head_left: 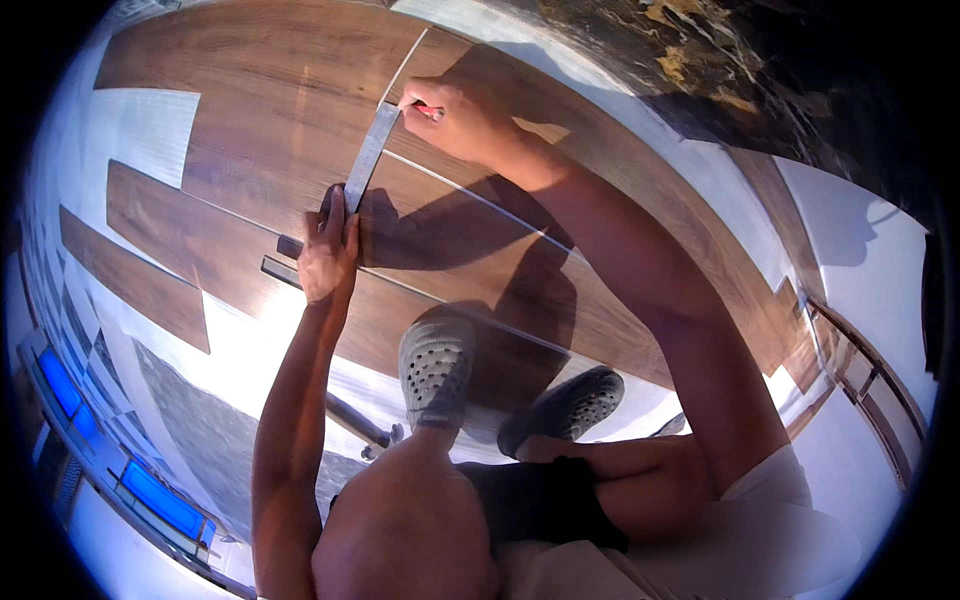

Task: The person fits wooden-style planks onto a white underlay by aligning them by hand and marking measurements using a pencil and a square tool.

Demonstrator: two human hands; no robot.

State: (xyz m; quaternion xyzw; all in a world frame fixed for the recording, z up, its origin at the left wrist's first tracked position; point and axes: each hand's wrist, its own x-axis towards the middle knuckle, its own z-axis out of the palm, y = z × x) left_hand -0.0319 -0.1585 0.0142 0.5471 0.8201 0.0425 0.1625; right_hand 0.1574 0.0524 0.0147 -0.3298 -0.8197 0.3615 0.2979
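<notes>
My left hand (328,250) is closed on the dark stock of a square, whose flat metal blade (370,160) lies across brown wood-look planks (285,120). At the blade's far end, my right hand (455,122) is closed around a slim red tool (430,112). Its tip is hidden by the fingers, so I cannot tell whether it is a pencil or a cutter. A pale line (405,68) runs on beyond the blade, and a white seam (470,192) crosses the planks to the right. Beside my left wrist lies a small dark-edged strip (280,268).
My feet, in grey perforated clogs (436,365), rest close to the planks. Shorter plank ends step out to the left over a white underlayer (150,130). A dark bar (355,420) lies near my left knee. Black-and-gold patterned stone (690,60) borders the far right.
</notes>
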